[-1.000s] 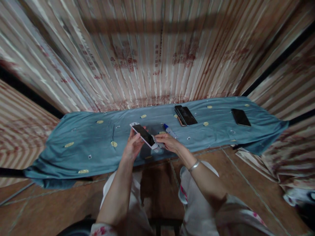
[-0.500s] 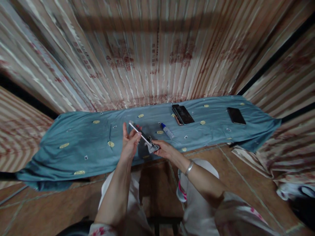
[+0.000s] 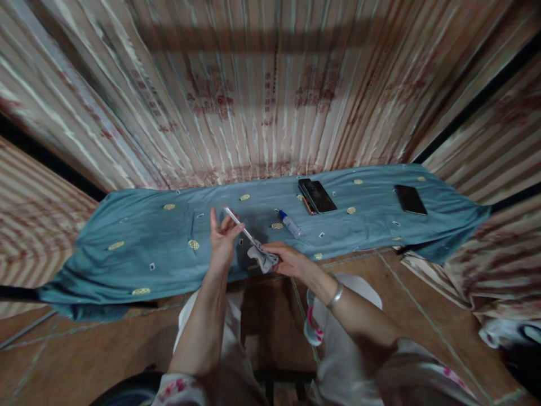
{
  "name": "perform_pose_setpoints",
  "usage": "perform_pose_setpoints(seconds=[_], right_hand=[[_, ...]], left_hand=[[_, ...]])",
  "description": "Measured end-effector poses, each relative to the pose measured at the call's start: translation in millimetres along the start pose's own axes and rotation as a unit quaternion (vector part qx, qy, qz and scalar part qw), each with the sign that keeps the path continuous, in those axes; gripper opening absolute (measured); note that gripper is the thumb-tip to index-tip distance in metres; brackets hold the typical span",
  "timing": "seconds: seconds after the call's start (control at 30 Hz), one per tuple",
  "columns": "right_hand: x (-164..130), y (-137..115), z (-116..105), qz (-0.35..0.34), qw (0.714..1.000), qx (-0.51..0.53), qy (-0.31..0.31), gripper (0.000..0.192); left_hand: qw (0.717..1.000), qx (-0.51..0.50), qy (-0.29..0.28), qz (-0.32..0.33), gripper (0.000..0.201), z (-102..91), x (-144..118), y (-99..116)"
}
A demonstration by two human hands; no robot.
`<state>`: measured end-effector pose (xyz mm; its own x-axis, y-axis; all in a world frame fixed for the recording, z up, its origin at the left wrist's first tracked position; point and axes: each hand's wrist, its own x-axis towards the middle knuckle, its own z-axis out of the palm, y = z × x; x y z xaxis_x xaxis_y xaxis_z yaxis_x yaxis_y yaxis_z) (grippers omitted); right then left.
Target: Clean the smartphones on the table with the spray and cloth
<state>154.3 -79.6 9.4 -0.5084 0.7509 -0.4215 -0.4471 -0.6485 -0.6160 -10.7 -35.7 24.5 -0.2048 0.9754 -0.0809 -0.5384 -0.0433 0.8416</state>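
My left hand (image 3: 220,242) holds a white-edged phone (image 3: 238,224) tilted on its side, so only its thin edge shows. My right hand (image 3: 286,259) grips a small grey cloth (image 3: 262,258) pressed against the phone's lower end. Both hands hover just above the near edge of a blue cloth (image 3: 147,248) spread on the floor. A metal bangle (image 3: 336,295) sits on my right wrist.
A small bottle with a blue cap (image 3: 289,223) lies on the blue cloth beyond my right hand. Two stacked dark phones (image 3: 316,196) lie farther back, another dark phone (image 3: 410,199) at the right. Striped curtains hang behind. My knees are on a brown tiled floor.
The phone has turned from screen-up to edge-on in my left hand. The grey cloth in my right hand has come out into view at the phone's lower end.
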Motion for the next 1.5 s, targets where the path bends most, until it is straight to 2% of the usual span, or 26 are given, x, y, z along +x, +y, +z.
perform_pose_setpoints(seconds=[0.03,0.1,0.13,0.2,0.27,0.33,0.43,0.5,0.57,0.63,0.87,1.03,1.17,1.27,1.5], right_hand=[[-4.9,-5.5,-0.5,-0.020,0.999,-0.029,-0.020,0.011],[-11.1,-17.8,-4.0,-0.074,0.996,-0.055,-0.016,0.015],[-12.3,-23.7,-6.7,-0.101,0.993,-0.060,-0.004,0.018],[-11.3,-32.3,-11.7,-0.210,0.971,-0.097,0.062,0.022],[-8.5,-34.5,-14.0,-0.302,0.930,-0.165,0.125,0.026],[-7.2,-30.0,-11.6,-0.351,0.882,-0.276,0.150,0.031],[-9.4,-16.5,-1.1,-0.382,0.785,-0.470,0.126,0.032],[-10.9,-8.4,6.7,-0.409,0.721,-0.551,0.096,0.028],[-9.9,-3.6,11.6,-0.424,0.677,-0.596,0.088,0.025],[-6.4,-2.3,12.9,-0.418,0.655,-0.621,0.101,0.022],[6.4,-8.5,10.7,-0.392,0.653,-0.635,0.131,0.019],[11.0,-17.2,11.6,-0.363,0.685,-0.613,0.156,0.024],[13.9,-25.9,11.0,-0.335,0.707,-0.596,0.179,0.027],[15.1,-31.3,11.4,-0.321,0.714,-0.595,0.182,0.030],[20.7,-37.5,15.6,-0.314,0.713,-0.597,0.189,0.028]], left_hand=[[1.000,0.000,0.010,-0.015,0.114,-0.6,0.4,0.0],[0.998,-0.008,0.025,-0.057,0.102,-0.4,-0.4,0.6],[0.997,-0.015,0.030,-0.076,0.094,0.3,-1.4,1.1],[0.994,-0.029,0.029,-0.100,0.081,2.7,-3.7,2.0],[0.993,-0.039,0.024,-0.111,0.073,5.5,-5.6,2.2],[0.992,-0.044,0.026,-0.117,0.069,8.0,-6.5,1.1],[0.992,-0.047,0.030,-0.117,0.066,10.5,-6.7,-2.5],[0.992,-0.045,0.035,-0.112,0.066,11.7,-6.8,-5.3],[0.993,-0.042,0.041,-0.107,0.066,13.2,-7.7,-8.0],[0.993,-0.039,0.043,-0.101,0.066,15.1,-9.6,-10.8],[0.996,-0.007,0.029,-0.082,0.072,21.4,-18.6,-20.0],[0.995,-0.001,0.008,-0.101,0.070,18.5,-21.8,-22.5],[0.993,0.029,-0.032,-0.108,0.087,11.0,-22.3,-32.6],[0.993,0.059,-0.054,-0.082,0.103,7.4,-22.6,-43.7],[0.989,0.108,-0.073,-0.062,0.124,17.4,-28.6,-48.8]])
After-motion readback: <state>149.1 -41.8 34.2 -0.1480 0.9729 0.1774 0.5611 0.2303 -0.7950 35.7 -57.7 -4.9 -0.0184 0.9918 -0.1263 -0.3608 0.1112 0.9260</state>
